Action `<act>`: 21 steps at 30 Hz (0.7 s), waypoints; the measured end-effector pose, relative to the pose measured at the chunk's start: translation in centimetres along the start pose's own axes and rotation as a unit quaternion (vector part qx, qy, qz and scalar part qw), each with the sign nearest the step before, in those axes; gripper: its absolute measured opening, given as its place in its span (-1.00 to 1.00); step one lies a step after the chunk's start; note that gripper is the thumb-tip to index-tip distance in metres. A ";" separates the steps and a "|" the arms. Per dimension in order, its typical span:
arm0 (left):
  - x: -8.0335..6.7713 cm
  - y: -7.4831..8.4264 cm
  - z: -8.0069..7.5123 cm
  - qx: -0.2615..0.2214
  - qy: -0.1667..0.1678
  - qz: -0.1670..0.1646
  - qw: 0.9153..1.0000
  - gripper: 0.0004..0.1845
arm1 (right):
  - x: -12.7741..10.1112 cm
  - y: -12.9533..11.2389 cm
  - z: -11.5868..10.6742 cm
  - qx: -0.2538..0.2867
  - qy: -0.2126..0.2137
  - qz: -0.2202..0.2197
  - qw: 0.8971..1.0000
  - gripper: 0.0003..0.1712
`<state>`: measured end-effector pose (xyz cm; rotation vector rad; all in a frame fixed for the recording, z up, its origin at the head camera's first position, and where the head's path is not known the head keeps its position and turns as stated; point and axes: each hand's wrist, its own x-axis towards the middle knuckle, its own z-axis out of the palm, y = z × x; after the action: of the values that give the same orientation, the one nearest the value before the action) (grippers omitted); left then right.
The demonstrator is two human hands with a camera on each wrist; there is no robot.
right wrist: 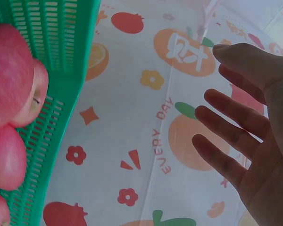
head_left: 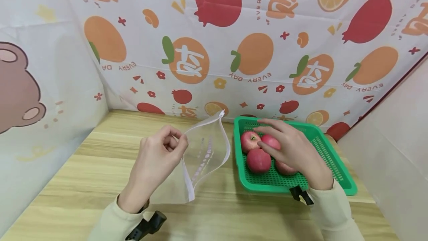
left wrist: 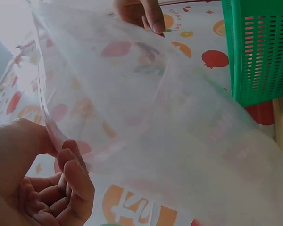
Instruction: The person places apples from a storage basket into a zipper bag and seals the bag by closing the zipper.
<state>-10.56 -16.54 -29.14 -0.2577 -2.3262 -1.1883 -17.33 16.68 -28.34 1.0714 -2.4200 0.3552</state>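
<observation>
My left hand (head_left: 157, 163) pinches the rim of a clear zip bag (head_left: 200, 166) between thumb and fingers. The bag's mouth gapes wide, with a white zip strip along its edges and faint printed lettering on its side. In the left wrist view, the see-through plastic (left wrist: 179, 141) spreads out from my fingers. My right hand (head_left: 294, 150) hovers over a green basket (head_left: 247, 185) with its fingers spread, holding nothing. Several red apples (head_left: 259, 160) lie in the basket's left part, partly covered by that hand in the head view. Apples (right wrist: 7, 155) also show in the right wrist view, apart from the fingers.
Everything stands on a wood-grain table (head_left: 100, 174). A fruit-printed cloth (head_left: 220, 55) hangs behind the basket and bag. A pale wall covering with a bear print (head_left: 20, 88) borders the left side, and a plain white panel (head_left: 391, 140) the right.
</observation>
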 end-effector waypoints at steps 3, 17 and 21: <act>0.2 0.0 -0.2 0.007 0.003 -0.007 1.000 -0.87 | 0.5 0.5 -0.4 -0.006 -0.032 0.021 0.999 -0.54; 0.3 0.9 0.1 0.021 0.008 0.011 1.000 -0.88 | 2.4 3.3 0.1 -0.002 -0.132 0.054 0.990 -0.51; 0.3 1.0 0.4 0.025 0.009 0.023 0.999 -0.88 | 2.7 4.0 0.9 0.000 -0.147 0.057 0.987 -0.49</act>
<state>-10.60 -15.66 -28.50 -0.2810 -2.3178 -1.1045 -22.18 17.27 -27.92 1.0508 -2.7503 0.2484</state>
